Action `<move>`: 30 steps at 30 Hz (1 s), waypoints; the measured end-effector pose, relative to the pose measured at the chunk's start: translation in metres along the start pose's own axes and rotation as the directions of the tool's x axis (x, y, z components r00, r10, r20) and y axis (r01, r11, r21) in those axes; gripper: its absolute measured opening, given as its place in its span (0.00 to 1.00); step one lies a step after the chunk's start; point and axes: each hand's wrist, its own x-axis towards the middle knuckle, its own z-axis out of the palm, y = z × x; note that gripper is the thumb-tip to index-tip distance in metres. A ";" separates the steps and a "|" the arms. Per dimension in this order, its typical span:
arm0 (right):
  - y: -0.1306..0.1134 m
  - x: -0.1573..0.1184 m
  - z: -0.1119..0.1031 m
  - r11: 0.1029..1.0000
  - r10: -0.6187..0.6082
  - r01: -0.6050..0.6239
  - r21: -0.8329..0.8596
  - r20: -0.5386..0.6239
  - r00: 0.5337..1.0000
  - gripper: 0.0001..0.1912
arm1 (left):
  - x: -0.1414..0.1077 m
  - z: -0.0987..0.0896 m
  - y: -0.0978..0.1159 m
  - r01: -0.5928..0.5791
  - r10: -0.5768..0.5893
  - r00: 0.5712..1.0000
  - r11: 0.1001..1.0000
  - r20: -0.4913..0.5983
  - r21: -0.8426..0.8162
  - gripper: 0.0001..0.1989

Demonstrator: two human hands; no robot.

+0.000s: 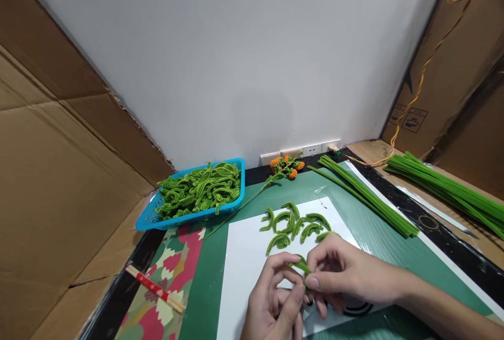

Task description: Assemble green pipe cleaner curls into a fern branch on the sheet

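A short piece of green pipe cleaner [301,265] is between my two hands, low in the view. My right hand [342,271] pinches it between thumb and fingers. My left hand [277,295] has its fingers curled round the left side of the same piece. Just beyond my hands, several curved green pieces [283,222] lie on a white sheet [240,266]. The lower end of the held piece is hidden by my fingers.
A blue basket [241,187] full of bent green pieces stands at the back left. An orange flower stem [255,194] lies beside it. Long green pipe cleaners [368,198] lie right, with another bundle [449,182] farther right. Wrapped chopsticks [154,288] lie left.
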 end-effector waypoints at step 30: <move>-0.019 0.001 -0.014 0.996 -0.003 0.002 -0.090 -0.008 1.000 0.26 | 0.015 0.012 0.014 0.042 -0.029 0.973 0.998 -0.228 0.052 0.31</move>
